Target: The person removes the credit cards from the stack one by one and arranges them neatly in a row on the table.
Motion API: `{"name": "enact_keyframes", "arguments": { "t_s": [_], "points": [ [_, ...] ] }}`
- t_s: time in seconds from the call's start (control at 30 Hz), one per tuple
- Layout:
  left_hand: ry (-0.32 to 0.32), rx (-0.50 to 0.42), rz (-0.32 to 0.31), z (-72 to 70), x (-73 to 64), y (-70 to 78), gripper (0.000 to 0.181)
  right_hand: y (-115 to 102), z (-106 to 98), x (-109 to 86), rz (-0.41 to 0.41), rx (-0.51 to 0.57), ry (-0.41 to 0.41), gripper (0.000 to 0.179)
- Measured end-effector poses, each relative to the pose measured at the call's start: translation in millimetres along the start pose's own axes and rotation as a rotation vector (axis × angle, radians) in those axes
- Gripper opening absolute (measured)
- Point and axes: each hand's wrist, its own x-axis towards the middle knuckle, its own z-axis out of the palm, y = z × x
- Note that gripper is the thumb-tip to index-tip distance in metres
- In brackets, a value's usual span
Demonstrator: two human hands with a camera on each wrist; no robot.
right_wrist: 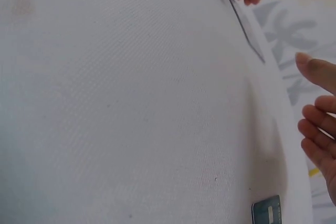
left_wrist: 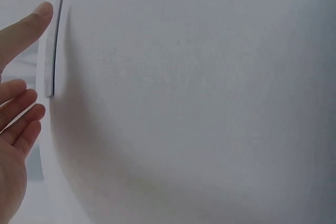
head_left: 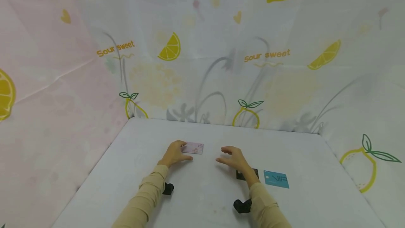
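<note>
A pink patterned card (head_left: 193, 147) lies flat toward the back of the white table, left of the middle. My left hand (head_left: 175, 153) is at its left end, thumb apart from the fingers, with the fingertips overlapping that edge in the head view. From the left wrist, the left thumb (left_wrist: 32, 24) shows right at the card's thin edge (left_wrist: 56, 45). To the right of the card, my right hand (head_left: 232, 157) hovers with its fingers loosely bent and nothing between them. Below its wrist lies a black card (head_left: 241, 175), partly hidden by the forearm.
A teal card marked VIP (head_left: 276, 179) lies right of the black one. The white table (head_left: 202, 192) meets a lemon-printed cloth (head_left: 202, 90) at the back and sides. Black devices (head_left: 242, 206) hang under both wrists, close over the table.
</note>
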Motion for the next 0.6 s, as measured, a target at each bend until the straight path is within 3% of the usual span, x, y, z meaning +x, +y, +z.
{"name": "enact_keyframes", "arguments": {
  "t_s": [0.6],
  "points": [
    [-0.07, 0.066, -0.055, -12.4, 6.2, -10.7, 0.072, 3.0, 6.5, 19.2, -0.043, -0.073, -0.037, 0.048]
  ]
}}
